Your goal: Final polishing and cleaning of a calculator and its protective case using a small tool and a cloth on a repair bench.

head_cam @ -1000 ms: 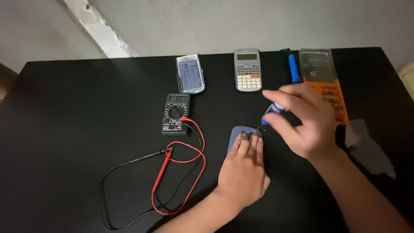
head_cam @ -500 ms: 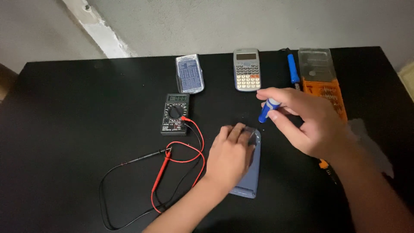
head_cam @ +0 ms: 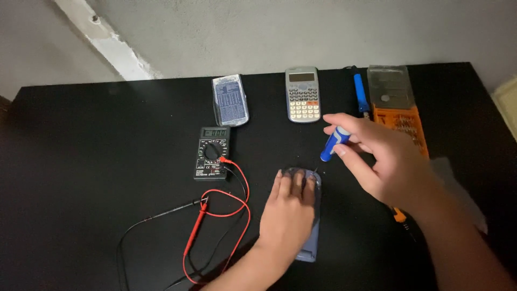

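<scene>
My left hand (head_cam: 290, 211) lies flat on a blue-grey calculator body (head_cam: 312, 245) that rests on the black table (head_cam: 107, 161), with the fingers spread over its upper end. My right hand (head_cam: 382, 161) grips a small blue-handled screwdriver (head_cam: 333, 143), held slanted, its thin tip touching the calculator's top right corner near my left fingertips.
A black multimeter (head_cam: 211, 153) with red and black probe leads (head_cam: 215, 226) lies to the left. At the back sit a calculator cover (head_cam: 230, 100), a grey calculator (head_cam: 302, 94), a blue pen-like tool (head_cam: 360, 94) and an orange bit set with a clear lid (head_cam: 398, 108).
My left hand slid up along the calculator body to cover its upper end. My right hand brought the screwdriver tip down to the top right corner.
</scene>
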